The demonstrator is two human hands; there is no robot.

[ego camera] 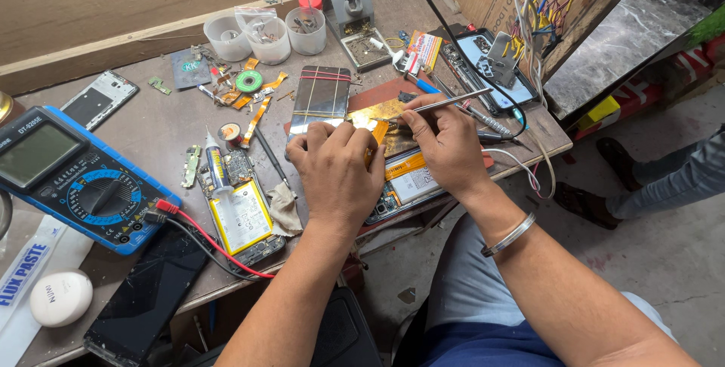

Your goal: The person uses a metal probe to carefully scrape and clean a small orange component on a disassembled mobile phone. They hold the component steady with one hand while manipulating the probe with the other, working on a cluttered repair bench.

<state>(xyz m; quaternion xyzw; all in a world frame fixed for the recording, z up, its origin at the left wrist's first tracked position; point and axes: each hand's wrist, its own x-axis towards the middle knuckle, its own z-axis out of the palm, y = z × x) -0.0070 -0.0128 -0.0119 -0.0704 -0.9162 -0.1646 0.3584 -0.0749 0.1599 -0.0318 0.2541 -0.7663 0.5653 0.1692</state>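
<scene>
My left hand [336, 171] lies over an opened phone [408, 186] on the bench and presses it down; only the phone's battery and lower edge show beside the hand. My right hand [445, 144] grips metal tweezers [445, 101], whose tips point left toward a gold-coloured part [375, 112] just above the phone. A silver bangle [510, 235] sits on the right wrist. A shiny phone back panel [321, 95] with red bands lies just beyond my left hand.
A blue multimeter [72, 178] with red and black leads sits at the left, beside another opened phone [242, 220] with a glue tube [215, 167]. Plastic cups [268, 35] stand at the back, and wires [540, 4] hang at the right. Another person's legs [664, 178] are at the far right.
</scene>
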